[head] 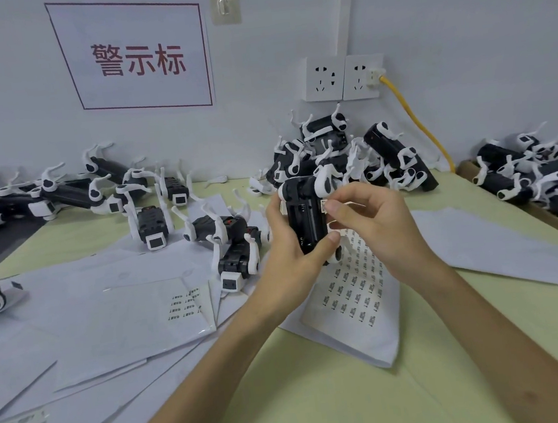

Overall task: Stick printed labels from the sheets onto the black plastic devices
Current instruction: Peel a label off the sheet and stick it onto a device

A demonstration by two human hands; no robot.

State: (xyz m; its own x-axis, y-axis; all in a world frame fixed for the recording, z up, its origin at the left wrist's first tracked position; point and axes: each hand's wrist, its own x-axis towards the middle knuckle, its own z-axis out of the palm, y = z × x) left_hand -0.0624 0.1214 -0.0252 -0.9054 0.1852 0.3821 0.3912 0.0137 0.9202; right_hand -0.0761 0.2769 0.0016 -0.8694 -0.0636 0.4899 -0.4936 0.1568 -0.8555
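Note:
A black plastic device [306,218] with white limbs stands upright above the table, and my left hand [288,244] grips it from the left and below. My right hand [371,222] pinches a small printed label [324,204] between thumb and forefinger at the device's right edge. Under both hands lies a label sheet [351,293] with several rows of printed labels. A second sheet [184,304] with a few labels remaining lies to the left.
Finished-looking devices [233,247] stand left of my hands; a heap of devices [344,156] is piled against the wall and another [542,170] fills a box at right. Used backing sheets [77,336] cover the left of the table. Wall sockets [342,77] with a yellow cable are behind.

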